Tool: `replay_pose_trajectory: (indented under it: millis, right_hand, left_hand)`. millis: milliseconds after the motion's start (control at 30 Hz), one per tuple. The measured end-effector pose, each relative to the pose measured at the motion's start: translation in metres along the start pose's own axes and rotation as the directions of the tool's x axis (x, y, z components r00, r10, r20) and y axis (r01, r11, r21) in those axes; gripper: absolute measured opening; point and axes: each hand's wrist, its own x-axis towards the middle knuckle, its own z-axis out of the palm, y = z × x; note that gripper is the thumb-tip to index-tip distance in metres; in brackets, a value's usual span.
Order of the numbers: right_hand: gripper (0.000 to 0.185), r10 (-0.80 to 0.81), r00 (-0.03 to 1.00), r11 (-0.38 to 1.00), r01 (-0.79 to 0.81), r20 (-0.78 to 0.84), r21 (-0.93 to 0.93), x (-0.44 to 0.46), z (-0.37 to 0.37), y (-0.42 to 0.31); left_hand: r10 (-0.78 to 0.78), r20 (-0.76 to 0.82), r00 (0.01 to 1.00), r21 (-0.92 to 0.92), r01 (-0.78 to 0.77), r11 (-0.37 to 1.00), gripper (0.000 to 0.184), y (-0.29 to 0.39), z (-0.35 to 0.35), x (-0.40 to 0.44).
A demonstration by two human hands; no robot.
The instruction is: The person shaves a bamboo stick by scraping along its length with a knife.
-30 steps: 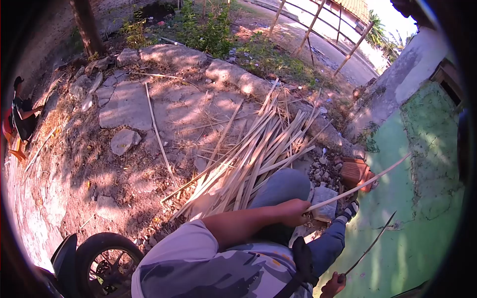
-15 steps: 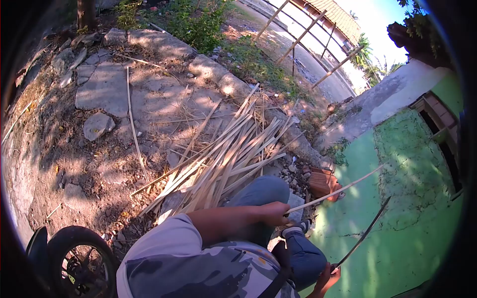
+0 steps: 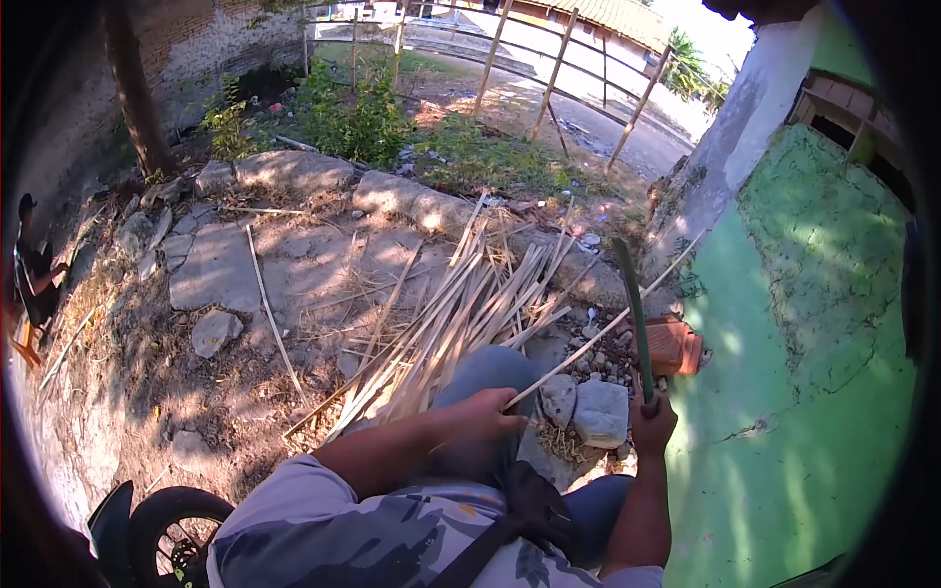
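Near my bent knee, my left hand is closed around one end of a thin pale bamboo strip. The strip slants up and right toward the green wall. My right hand grips the handle of a long machete, whose dark blade points upward and crosses in front of the strip; whether they touch I cannot tell. Just beyond my knee lies a loose pile of split bamboo strips on the ground.
Stones and a pale block lie near my feet, beside an orange brick. A green wall stands on the right. A motorcycle wheel is at lower left. Another person is at the far left; a bamboo fence runs behind.
My right hand has risen with the machete, its blade swinging from a low slant to upright. My left hand has shifted left with the strip. The view has turned left, showing another person.
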Motion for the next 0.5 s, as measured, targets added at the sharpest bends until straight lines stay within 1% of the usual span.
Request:
replay_pose_trajectory:
  millis: [33,67,133,200,233,267,300,333,367,467,500]
  right_hand:
    - [0.029,-0.064,0.998,0.997,0.063,-0.016,-0.054,0.003,0.01,0.009]
    - [0.027,-0.081,0.996,0.997,0.081,-0.026,-0.005,-0.001,0.017,0.019]
    - [0.024,-0.106,0.993,0.99,0.11,-0.044,0.089,-0.005,0.029,0.011]
    - [0.024,0.095,0.992,0.98,-0.108,0.084,0.168,-0.014,0.044,0.034]
    - [0.025,0.192,0.969,0.956,-0.22,0.153,0.195,-0.018,0.049,0.044]
    - [0.025,0.183,0.972,0.955,-0.211,0.148,0.208,-0.014,0.045,0.038]
    - [0.025,0.164,0.978,0.969,-0.185,0.132,0.167,-0.011,0.042,0.037]
    - [0.026,0.19,0.972,0.961,-0.213,0.14,0.174,-0.007,0.039,0.037]
    - [0.026,0.213,0.965,0.954,-0.24,0.153,0.182,-0.006,0.036,0.036]
    - [0.028,0.253,0.954,0.94,-0.282,0.162,0.191,-0.009,0.038,0.04]
    - [0.028,0.258,0.954,0.94,-0.285,0.156,0.187,-0.008,0.036,0.042]
  left_hand:
    - [-0.007,-0.008,1.0,0.022,0.007,1.0,0.037,0.0,0.001,0.001]
    - [-0.016,-0.013,1.0,0.042,0.016,0.999,0.036,0.0,0.002,0.001]
    - [-0.055,-0.01,0.998,0.063,0.056,0.996,0.036,0.006,0.003,0.001]
    - [-0.124,0.011,0.992,0.061,0.123,0.991,0.036,0.019,0.003,-0.002]
    - [-0.136,0.042,0.99,0.061,0.133,0.989,0.035,0.017,0.003,-0.001]
    - [-0.17,0.048,0.984,0.09,0.165,0.982,0.034,0.02,0.004,-0.001]
    - [-0.195,0.051,0.979,0.119,0.188,0.975,0.033,0.029,0.003,-0.002]
    - [-0.216,0.049,0.975,0.146,0.207,0.967,0.032,0.039,0.004,-0.002]
    - [-0.214,0.049,0.976,0.105,0.208,0.972,0.031,0.046,0.006,-0.003]
    - [-0.211,0.045,0.977,0.066,0.207,0.976,0.03,0.056,0.006,0.0]
    - [-0.187,0.021,0.982,0.081,0.185,0.979,0.03,0.057,0.006,0.004]
